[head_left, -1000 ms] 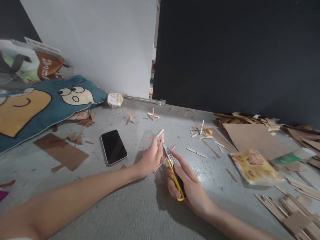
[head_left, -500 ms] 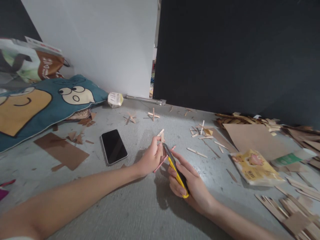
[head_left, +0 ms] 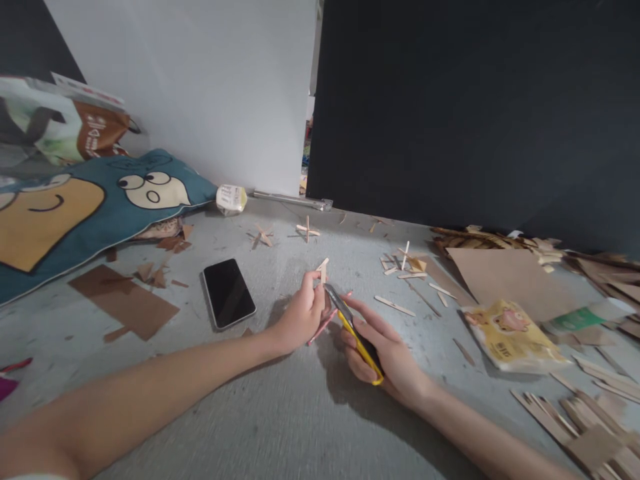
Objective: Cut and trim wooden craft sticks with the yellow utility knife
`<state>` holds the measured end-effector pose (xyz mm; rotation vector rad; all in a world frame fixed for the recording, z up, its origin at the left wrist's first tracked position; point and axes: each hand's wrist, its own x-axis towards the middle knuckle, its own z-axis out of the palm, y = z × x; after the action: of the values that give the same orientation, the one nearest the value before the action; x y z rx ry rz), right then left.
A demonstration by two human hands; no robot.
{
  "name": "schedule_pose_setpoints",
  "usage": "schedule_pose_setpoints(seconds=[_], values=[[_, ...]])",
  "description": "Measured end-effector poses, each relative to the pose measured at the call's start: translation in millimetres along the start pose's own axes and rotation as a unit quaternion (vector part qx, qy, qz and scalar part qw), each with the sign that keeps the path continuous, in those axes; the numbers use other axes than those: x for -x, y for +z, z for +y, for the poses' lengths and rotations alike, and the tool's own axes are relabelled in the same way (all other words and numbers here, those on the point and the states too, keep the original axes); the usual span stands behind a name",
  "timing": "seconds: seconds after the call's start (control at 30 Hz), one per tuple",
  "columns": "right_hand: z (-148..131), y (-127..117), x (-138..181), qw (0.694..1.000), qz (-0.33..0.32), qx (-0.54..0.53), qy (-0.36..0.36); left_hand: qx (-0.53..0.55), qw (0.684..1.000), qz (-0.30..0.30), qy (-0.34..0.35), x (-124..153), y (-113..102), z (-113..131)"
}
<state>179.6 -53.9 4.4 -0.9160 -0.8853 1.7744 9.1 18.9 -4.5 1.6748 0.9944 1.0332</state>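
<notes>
Near the middle of the table, my left hand [head_left: 301, 312] is closed on small pale wooden sticks [head_left: 323, 270], whose ends stick out past the fingertips. A thin reddish stick [head_left: 323, 327] shows below that hand, between it and my right hand; which hand bears it I cannot tell. My right hand [head_left: 383, 353] is wrapped round a yellow and black utility knife [head_left: 361, 343]. The knife's blade points up and left, its tip by the held sticks. Whether it touches them is too small to make out.
A black phone [head_left: 229, 293] lies left of my hands. Small stick assemblies [head_left: 308, 230] stand farther back. To the right are loose sticks [head_left: 395, 305], a yellow packet [head_left: 511, 335], a green and white tube [head_left: 583, 317] and brown card [head_left: 500, 273]. A blue cushion [head_left: 115, 193] borders the left.
My right hand and the knife have shifted slightly to the right, and the knife lies at a flatter slant. My left hand and its sticks stay almost in place.
</notes>
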Motion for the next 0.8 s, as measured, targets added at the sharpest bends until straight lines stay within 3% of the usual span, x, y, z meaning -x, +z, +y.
schedule_pose_setpoints(seconds=[0.13, 0.37, 0.63, 0.8], values=[[3.7, -3.2, -1.4, 0.987, 0.035, 0.150, -0.049, -0.034, 0.999, 0.002, 0.006, -0.5, 0.5, -1.2], [5.2, 0.8, 2.8, 0.959, 0.062, 0.267, -0.072, -0.058, 0.998, 0.002, 0.008, 1.1, 0.2, 0.2], [8.5, 9.5, 10.5, 0.960, 0.065, 0.259, -0.080, -0.059, 0.998, -0.018, -0.006, 4.1, 1.2, 1.9], [8.8, 5.7, 8.8, 0.970, 0.068, 0.211, -0.103, -0.030, 0.999, 0.004, 0.016, 2.0, 1.3, 4.5]])
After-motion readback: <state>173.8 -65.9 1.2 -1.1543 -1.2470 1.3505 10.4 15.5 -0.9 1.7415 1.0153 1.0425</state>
